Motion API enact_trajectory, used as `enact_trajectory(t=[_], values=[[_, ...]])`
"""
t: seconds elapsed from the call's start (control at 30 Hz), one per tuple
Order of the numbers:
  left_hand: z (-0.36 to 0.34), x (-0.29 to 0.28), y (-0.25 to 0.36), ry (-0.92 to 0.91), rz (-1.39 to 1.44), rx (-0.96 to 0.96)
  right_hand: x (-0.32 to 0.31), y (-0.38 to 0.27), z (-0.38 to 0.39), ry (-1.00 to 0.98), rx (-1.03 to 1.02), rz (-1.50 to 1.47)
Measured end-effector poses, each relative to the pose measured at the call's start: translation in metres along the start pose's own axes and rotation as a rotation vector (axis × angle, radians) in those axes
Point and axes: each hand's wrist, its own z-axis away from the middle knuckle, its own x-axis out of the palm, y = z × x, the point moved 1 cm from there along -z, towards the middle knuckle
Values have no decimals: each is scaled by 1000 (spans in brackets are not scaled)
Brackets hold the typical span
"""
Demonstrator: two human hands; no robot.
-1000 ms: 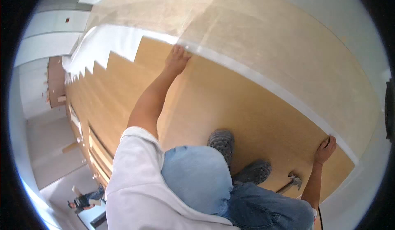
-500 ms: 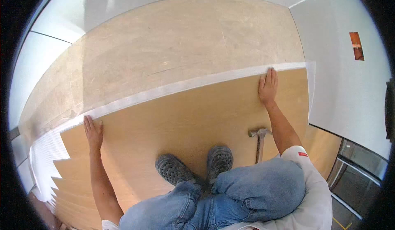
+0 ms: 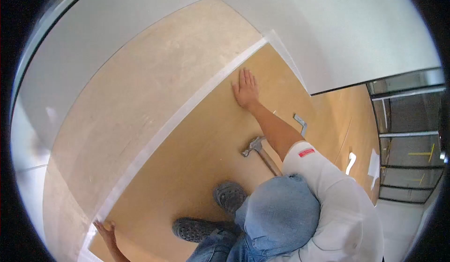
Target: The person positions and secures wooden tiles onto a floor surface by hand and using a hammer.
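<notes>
My right hand (image 3: 246, 91) lies flat on the tan wood-look flooring (image 3: 206, 121), fingers spread, a little in from its long edge. My left hand (image 3: 107, 232) is at that edge near the lower left, fingers resting on it and thumb apart; nothing shows in its grasp. Along the edge runs a white strip of underlay (image 3: 161, 138), with bare beige floor (image 3: 140, 79) beyond. A claw hammer (image 3: 267, 159) rests on the flooring below my right forearm, its handle end hidden by my knee. Past the same forearm lies a bent flat metal bar (image 3: 301, 123), partly covered by my arm.
White walls (image 3: 337, 41) meet in a corner at the far end, with a thin sheet (image 3: 288, 58) sticking out along the right wall. To the right are a curved white piece (image 3: 350, 162), a white sheet (image 3: 373, 168) and dark glazed frames (image 3: 408, 149). My shoes (image 3: 197, 229) stand on the flooring.
My view has turned to the right, bringing the metal bar and curved white piece into sight. My right hand has drawn back from the edge strip onto the flooring; my left stays at the edge.
</notes>
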Motion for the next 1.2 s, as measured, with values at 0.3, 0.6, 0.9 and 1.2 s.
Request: enact_trajectory(t=[0.3,0.6,0.9,1.2], values=[[-18,-15,17,-41,636,-263,8,4,11,41,-10,-13],[92,41,116,489,-962,182,1,57,67,-40,-318,-163],[206,28,231,63,-257,79,-5,57,59,-133,278,200],[174,72,174,230,-860,416,-6,-57,84,238,-108,-181]])
